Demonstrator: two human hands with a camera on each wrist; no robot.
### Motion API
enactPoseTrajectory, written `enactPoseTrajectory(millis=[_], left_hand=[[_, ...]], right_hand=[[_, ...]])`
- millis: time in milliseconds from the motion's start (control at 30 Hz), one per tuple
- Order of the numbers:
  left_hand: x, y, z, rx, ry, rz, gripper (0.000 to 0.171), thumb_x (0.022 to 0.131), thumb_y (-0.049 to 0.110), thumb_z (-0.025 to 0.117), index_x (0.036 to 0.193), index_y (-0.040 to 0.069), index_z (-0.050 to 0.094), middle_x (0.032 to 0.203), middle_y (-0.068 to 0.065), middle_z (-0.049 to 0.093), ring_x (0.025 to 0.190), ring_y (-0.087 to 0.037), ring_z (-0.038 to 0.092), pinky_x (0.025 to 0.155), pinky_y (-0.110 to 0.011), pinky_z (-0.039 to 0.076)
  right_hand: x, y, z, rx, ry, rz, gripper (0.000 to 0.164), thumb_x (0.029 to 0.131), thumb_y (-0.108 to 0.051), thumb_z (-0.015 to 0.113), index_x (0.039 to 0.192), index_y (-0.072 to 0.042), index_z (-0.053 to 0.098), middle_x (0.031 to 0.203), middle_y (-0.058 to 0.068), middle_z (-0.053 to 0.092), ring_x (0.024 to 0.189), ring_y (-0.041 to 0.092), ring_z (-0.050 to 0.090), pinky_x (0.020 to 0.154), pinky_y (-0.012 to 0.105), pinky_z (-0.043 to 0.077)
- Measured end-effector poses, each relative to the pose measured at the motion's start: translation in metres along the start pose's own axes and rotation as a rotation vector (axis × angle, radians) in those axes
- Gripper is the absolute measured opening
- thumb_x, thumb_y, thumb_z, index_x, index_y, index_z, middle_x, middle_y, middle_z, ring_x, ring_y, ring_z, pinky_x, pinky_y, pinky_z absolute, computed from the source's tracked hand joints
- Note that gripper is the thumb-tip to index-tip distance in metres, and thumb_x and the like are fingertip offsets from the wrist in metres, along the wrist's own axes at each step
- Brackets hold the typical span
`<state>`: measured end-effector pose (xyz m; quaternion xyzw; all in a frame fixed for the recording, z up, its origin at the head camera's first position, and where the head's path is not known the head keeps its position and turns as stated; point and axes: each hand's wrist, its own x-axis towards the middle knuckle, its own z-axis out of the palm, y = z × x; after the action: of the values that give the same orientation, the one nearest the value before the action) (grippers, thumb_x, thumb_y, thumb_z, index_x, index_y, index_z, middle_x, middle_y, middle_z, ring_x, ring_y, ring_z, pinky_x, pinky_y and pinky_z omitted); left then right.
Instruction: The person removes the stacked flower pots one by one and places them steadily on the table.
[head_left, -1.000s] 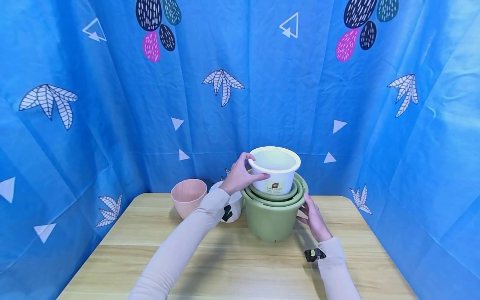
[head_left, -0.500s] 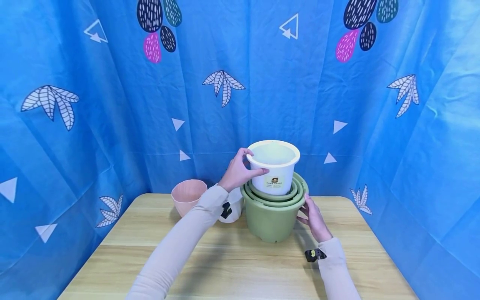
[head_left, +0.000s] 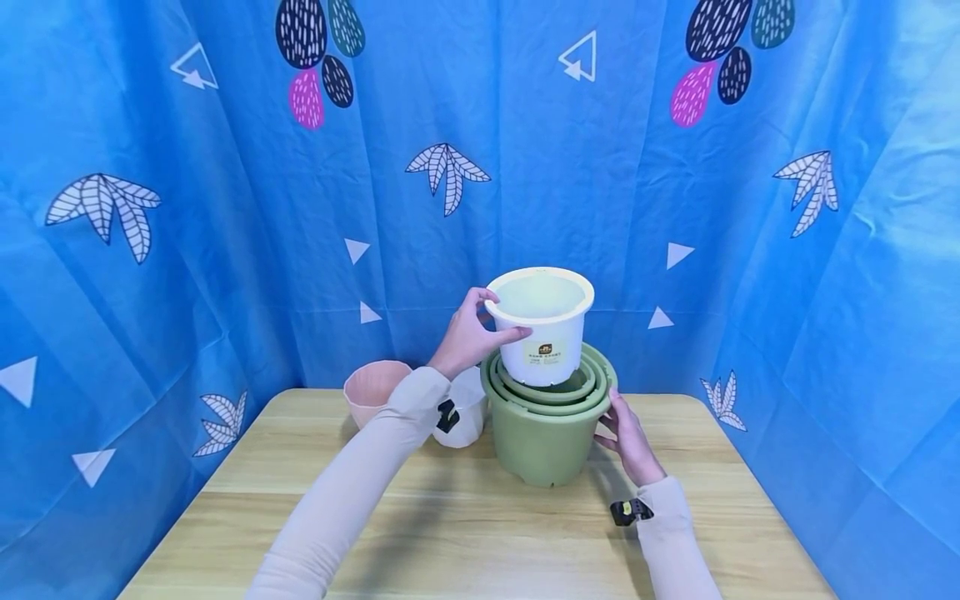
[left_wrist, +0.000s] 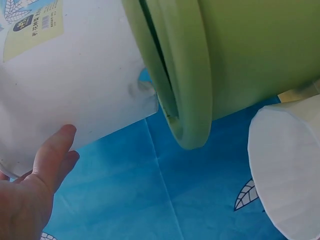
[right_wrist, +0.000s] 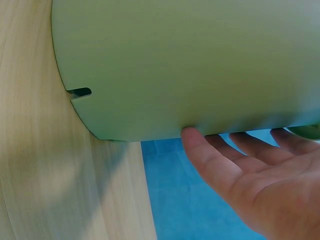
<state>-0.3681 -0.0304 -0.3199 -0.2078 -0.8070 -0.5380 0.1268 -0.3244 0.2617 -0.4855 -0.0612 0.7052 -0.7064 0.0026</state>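
A white plastic flowerpot with a label on its front is held upright in my left hand. Thumb and fingers pinch it at the left of its rim. Its base is just above the mouth of nested green flowerpots, and the left wrist view shows its notched bottom edge by a green rim. My right hand rests against the right side of the outer green pot, near its rim. In the right wrist view its loosely bent fingers touch the pot wall.
A pink faceted pot stands at the back left of the wooden table. Between it and the green stack is a white faceted pot, partly behind my left wrist. A blue patterned curtain encloses the table's back and sides.
My left hand has raised the white flowerpot and brought it slightly left, so more of the innermost green pot's inside shows. The right hand and green stack have stayed in place.
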Motion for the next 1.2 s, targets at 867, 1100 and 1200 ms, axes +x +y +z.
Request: enactPoseTrajectory(millis=[867, 1100, 1200], left_hand=[[-0.020, -0.008, -0.039, -0.017, 0.039, -0.015, 0.066, 0.084, 0.041, 0.086, 0.128, 0.015, 0.043, 0.150, -0.009, 0.047, 0.132, -0.035, 0.058, 0.102, -0.052, 0.058], [-0.028, -0.012, -0.047, -0.028, 0.062, -0.034, 0.067, 0.084, 0.040, 0.086, 0.130, 0.015, 0.043, 0.150, -0.010, 0.048, 0.131, -0.036, 0.059, 0.101, -0.052, 0.058], [-0.032, -0.012, -0.050, -0.022, 0.073, -0.045, 0.067, 0.085, 0.041, 0.086, 0.130, 0.015, 0.043, 0.149, -0.011, 0.048, 0.132, -0.038, 0.058, 0.102, -0.053, 0.057]], right_hand=[[-0.001, 0.002, -0.001, -0.011, 0.015, -0.003, 0.078, 0.108, -0.062, 0.020, 0.162, -0.006, 0.024, 0.169, 0.024, 0.025, 0.155, 0.048, 0.027, 0.119, 0.069, 0.033], [0.000, 0.003, -0.001, -0.008, 0.013, -0.004, 0.079, 0.108, -0.063, 0.020, 0.163, -0.007, 0.022, 0.170, 0.023, 0.024, 0.155, 0.048, 0.027, 0.119, 0.069, 0.033], [0.001, 0.004, -0.002, -0.013, 0.015, -0.004, 0.079, 0.108, -0.063, 0.019, 0.163, -0.007, 0.023, 0.170, 0.023, 0.025, 0.155, 0.048, 0.028, 0.119, 0.069, 0.034]])
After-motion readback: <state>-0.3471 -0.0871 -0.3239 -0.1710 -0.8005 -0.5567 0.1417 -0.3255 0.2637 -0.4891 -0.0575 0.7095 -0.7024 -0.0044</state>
